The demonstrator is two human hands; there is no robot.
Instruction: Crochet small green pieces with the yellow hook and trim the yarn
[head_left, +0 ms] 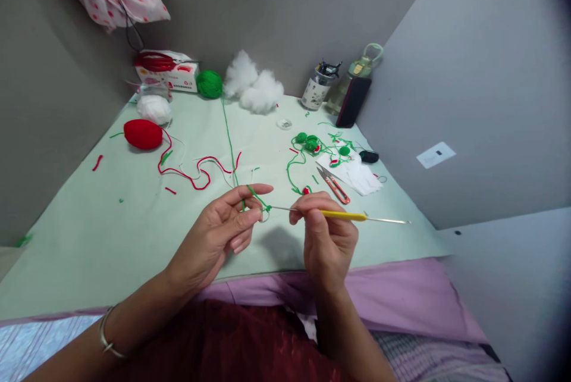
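My left hand [223, 230] pinches a small loop of green yarn [268, 209] between thumb and fingers. The strand passes over its raised index finger and runs back across the table to a green yarn ball [209, 84]. In my right hand [328, 233] is a double-ended crochet hook [343, 215] with a yellow handle, held like a pencil. Its left tip meets the green stitches at my left fingertips; the other metal end points right. Whether the tip is inside the loop is too small to tell.
Red yarn [143, 134], white yarn [154, 109] and white stuffing [254, 84] lie at the back left and middle. Orange thread snips [334, 185] rest right of centre near small green crocheted pieces [311, 143]. A phone [354, 102] leans on a bottle [360, 65] beside a pen cup [317, 90].
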